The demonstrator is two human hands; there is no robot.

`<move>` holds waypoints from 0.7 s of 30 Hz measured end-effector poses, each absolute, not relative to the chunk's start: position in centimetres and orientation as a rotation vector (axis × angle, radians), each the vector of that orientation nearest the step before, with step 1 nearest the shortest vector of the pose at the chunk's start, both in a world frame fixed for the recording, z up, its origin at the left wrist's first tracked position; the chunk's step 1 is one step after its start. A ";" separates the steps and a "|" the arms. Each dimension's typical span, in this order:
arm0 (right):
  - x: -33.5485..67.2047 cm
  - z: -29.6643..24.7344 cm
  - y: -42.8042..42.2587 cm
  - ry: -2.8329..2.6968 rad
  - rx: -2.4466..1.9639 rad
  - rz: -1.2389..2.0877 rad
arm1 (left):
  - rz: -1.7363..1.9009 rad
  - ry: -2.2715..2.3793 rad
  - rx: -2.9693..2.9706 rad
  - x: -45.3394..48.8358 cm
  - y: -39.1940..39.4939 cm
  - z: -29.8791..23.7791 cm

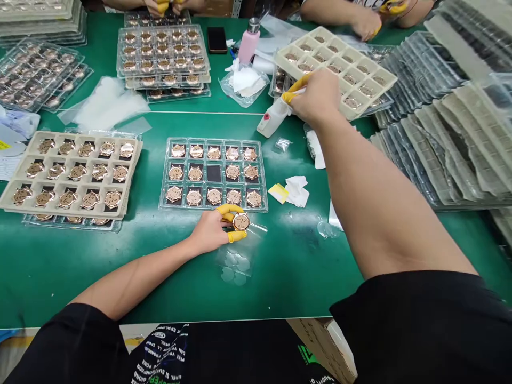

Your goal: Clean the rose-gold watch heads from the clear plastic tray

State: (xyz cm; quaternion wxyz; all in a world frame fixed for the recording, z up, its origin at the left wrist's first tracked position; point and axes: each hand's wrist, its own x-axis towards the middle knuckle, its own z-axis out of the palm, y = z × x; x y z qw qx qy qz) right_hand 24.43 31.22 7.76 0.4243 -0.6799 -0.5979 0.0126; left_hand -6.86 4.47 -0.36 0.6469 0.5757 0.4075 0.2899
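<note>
My left hand (214, 229), with yellow finger cots, pinches a rose-gold watch head (240, 221) by its rim, engraved back facing up. Just behind it lies a clear plastic tray (164, 200) of similar watch heads, with one vacant compartment in its middle row. Reaching far forward, my right hand (318, 96) has its fingers closed on a small white plastic container (272, 121) with a red mark, tilted over the table. Below my left hand, thin clear round films (236, 262) lie on the green tabletop (296, 277).
A cream tray (134, 160) of watch heads sits at left; stacked trays (120, 58) stand behind. Another cream tray (384, 66) is beyond my right hand. A pink bottle (248, 42), phone (216, 40) and white tissue (296, 191) are around. Tall tray stacks (448, 149) line the right. Co-workers' hands (366, 25) show opposite.
</note>
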 end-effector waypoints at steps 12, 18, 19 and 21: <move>14.3 3.4 1.0 -1.996 -1.212 0.512 | 0.685 0.886 1.167 -6.2 4.5 -0.5; 13.8 2.1 1.6 -2.035 -1.213 0.284 | 0.694 0.897 1.169 -6.3 4.5 -0.5; 13.9 2.1 1.8 -2.046 -1.200 0.286 | 0.693 0.895 1.171 -6.3 4.5 -0.5; 14.0 1.9 1.9 -2.064 -1.216 0.237 | 0.684 0.890 1.167 -6.3 4.5 -0.4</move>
